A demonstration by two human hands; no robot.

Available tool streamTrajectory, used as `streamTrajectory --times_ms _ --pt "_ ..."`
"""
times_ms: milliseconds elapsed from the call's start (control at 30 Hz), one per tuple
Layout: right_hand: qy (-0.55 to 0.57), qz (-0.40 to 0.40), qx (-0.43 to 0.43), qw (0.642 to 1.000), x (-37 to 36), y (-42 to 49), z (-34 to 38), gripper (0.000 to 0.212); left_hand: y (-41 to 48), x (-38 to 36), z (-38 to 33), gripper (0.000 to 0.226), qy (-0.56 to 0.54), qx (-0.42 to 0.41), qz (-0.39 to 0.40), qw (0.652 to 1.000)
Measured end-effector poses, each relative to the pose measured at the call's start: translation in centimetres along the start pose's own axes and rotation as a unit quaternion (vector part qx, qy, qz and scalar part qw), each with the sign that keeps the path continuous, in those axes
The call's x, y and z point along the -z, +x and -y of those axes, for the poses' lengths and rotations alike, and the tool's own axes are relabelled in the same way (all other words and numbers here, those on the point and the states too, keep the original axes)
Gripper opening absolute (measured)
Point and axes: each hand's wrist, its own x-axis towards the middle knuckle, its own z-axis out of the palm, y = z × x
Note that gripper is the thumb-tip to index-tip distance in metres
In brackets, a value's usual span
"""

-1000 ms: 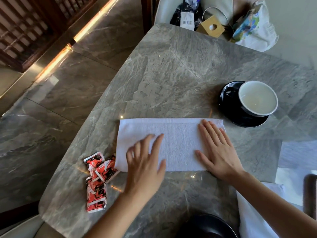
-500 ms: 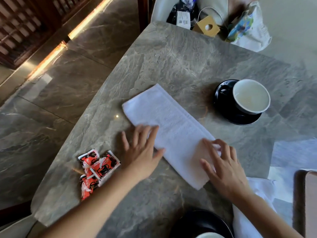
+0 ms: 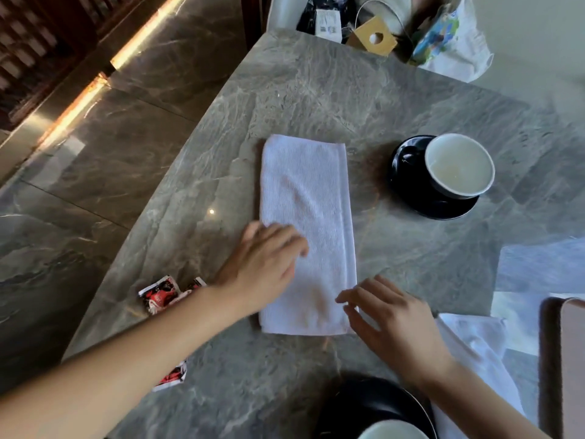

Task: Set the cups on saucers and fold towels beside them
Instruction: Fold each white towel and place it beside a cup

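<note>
White towel (image 3: 305, 229) folded into a long strip on the grey table (image 3: 316, 90), long axis running near to far, near end by both hands, far end level with the saucer; left hand (image 3: 262, 267) palm down on the towel's left edge, fingers loosely spread and flat on the cloth, gripping nothing; right hand (image 3: 392, 321) at the towel's near right corner, fingers open and slightly curled, tips at the corner edge, touching or just above cannot be told, nothing held; right of the towel and apart from it, 1 cup (image 3: 459, 166), white inside, seated on a black saucer (image 3: 411, 185); red packets (image 3: 160, 294) left of the left wrist, partly hidden by the forearm; a second towel (image 3: 468, 340) near right, under the right forearm; another dark saucer (image 3: 364, 403) and pale cup rim (image 3: 392, 430) at the near edge, cut off.
</note>
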Motion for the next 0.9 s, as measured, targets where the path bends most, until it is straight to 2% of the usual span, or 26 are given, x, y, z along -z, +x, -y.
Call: streamTrajectory --times_ms 67,100,167,233,433,667,900 --pt "-0.018 0.041 0.065 0.997 -0.2 -0.9 -1.4 0.014 -2.8 -0.5 -0.8 0.006 -0.003 -0.067 0.037 0.997" --pt "-0.026 0.068 0.084 0.994 -0.3 -1.3 -2.0 0.015 -4.0 -0.8 -0.9 0.006 0.0 -0.08 0.066 0.995" --pt "-0.033 0.095 0.101 0.99 -0.5 -1.9 -2.9 0.016 -5.9 -1.3 -0.6 0.014 -0.002 -0.081 0.114 0.99" --pt "-0.032 0.104 0.108 0.988 -0.5 -2.1 -3.2 0.015 -7.0 -1.4 0.1 0.02 -0.007 -0.073 0.13 0.989" --pt "-0.017 0.111 0.126 0.986 -0.7 -1.9 -3.9 0.013 -8.3 -1.7 2.1 0.009 0.016 -0.098 0.113 0.989" --pt "0.0 0.083 0.165 0.983 -1.9 -1.8 -5.4 0.017 -8.0 -2.0 2.6 0.008 -0.014 -0.115 0.056 0.992" --pt "0.003 0.008 0.186 0.982 -2.8 -2.1 -5.6 0.025 -7.5 -1.8 1.5 0.008 -0.085 -0.038 -0.013 0.996"
